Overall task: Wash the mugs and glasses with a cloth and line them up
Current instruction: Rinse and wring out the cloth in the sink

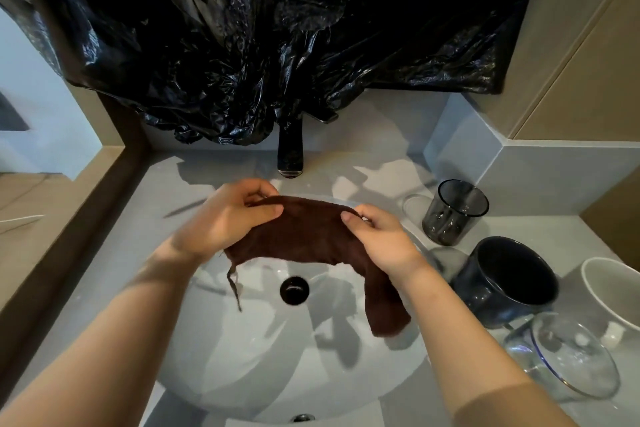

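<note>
Fingers (266,210) pinch cloth (304,236) top edge, over sink (242,357).

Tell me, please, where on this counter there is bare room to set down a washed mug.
The counter left of the basin, up to the brown ledge, is bare but for a thin stick. The right side is crowded: grey glass, dark mug, white cup and clear glass stand close together.
</note>
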Motion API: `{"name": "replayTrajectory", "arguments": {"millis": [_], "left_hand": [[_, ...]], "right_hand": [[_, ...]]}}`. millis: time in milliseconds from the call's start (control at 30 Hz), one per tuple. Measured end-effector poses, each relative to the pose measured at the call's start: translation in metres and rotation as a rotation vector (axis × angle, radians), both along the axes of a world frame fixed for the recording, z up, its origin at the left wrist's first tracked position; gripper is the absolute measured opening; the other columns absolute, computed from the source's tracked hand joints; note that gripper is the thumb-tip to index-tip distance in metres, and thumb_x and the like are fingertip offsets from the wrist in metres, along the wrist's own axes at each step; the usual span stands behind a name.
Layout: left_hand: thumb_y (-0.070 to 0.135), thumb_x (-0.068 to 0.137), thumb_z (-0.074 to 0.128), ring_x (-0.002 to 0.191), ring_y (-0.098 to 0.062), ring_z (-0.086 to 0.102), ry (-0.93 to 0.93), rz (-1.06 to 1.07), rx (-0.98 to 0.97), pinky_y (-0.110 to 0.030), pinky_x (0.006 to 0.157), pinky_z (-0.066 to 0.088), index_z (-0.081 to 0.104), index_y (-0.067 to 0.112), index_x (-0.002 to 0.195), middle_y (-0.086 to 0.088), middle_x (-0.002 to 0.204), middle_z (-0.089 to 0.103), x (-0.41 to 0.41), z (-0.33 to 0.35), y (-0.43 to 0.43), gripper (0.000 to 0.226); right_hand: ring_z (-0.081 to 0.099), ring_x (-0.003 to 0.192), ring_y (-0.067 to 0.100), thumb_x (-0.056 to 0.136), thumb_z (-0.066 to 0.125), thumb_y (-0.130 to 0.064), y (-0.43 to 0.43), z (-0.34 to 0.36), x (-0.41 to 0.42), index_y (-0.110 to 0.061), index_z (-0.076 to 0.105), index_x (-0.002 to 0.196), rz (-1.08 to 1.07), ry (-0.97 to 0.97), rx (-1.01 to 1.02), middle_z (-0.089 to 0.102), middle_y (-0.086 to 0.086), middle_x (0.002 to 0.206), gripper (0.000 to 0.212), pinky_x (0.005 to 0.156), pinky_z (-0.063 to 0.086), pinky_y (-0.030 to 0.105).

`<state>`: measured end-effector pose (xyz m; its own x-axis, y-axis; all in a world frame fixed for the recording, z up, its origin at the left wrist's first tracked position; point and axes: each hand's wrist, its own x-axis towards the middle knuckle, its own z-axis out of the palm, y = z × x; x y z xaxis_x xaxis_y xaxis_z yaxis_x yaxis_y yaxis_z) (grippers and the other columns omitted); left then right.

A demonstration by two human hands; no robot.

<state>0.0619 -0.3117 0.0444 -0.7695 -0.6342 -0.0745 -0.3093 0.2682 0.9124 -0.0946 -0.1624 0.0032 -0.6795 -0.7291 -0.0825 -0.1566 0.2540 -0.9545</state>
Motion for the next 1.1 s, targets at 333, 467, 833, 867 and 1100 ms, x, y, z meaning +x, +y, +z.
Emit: {"name": "replayTrajectory", "arguments": {"millis": [333, 467, 833, 867, 1100], "left_hand": [[0.018, 0.089, 0.062, 0.115, -0.019, 0.038, -0.292, 0.102, -0.485, -0.029, 0.099, 0.032, 0.065, 0.031, 0.088, 0.004, 0.108, 0.044, 0.006, -0.023, -0.018, 0.013], [0.014, 0.089, 0.056, 0.088, -0.016, 0.052, -0.201, 0.185, -0.221, -0.018, 0.067, 0.040, 0.060, 0.020, 0.073, 0.001, 0.096, 0.051, 0.005, -0.027, -0.010, 0.017], [0.030, 0.097, 0.052, 0.081, -0.017, 0.057, -0.046, -0.039, 0.089, -0.025, 0.076, 0.046, 0.055, 0.023, 0.088, 0.004, 0.082, 0.059, -0.019, -0.045, 0.056, 0.012], [0.038, 0.092, 0.057, 0.086, -0.017, 0.061, -0.046, -0.082, 0.107, -0.028, 0.080, 0.049, 0.055, 0.024, 0.092, 0.003, 0.088, 0.062, -0.019, -0.046, 0.057, 0.015], [0.017, 0.087, 0.065, 0.075, -0.009, 0.066, -0.155, -0.101, -0.186, -0.020, 0.069, 0.054, 0.057, 0.035, 0.085, 0.011, 0.080, 0.066, -0.011, -0.040, 0.032, 0.020]], "right_hand": [[0.048, 0.062, 0.010, 0.086, 0.065, -0.040, 0.015, -0.003, -0.004, -0.021, 0.047, 0.058, 0.326, 0.363, 0.526, 0.047, -0.006, 0.062, 0.038, 0.057, 0.035, 0.022], [0.048, 0.066, 0.013, 0.088, 0.061, -0.042, 0.013, -0.005, -0.001, -0.018, 0.045, 0.062, 0.179, 0.258, 0.462, 0.047, -0.004, 0.063, 0.039, 0.059, 0.035, 0.025], [0.066, 0.071, 0.030, 0.097, 0.050, -0.008, -0.010, 0.020, 0.021, -0.008, 0.049, 0.090, -0.126, -0.743, -0.042, 0.064, 0.023, 0.097, 0.006, 0.051, 0.058, 0.034], [0.068, 0.073, 0.031, 0.097, 0.049, -0.006, -0.009, 0.022, 0.022, -0.004, 0.050, 0.096, -0.122, -0.773, -0.067, 0.065, 0.025, 0.100, 0.003, 0.053, 0.058, 0.034], [0.069, 0.059, 0.025, 0.094, 0.047, 0.002, -0.004, 0.020, 0.017, -0.005, 0.040, 0.123, -0.160, -0.702, -0.069, 0.062, 0.022, 0.095, 0.030, 0.055, 0.059, 0.033]]}}
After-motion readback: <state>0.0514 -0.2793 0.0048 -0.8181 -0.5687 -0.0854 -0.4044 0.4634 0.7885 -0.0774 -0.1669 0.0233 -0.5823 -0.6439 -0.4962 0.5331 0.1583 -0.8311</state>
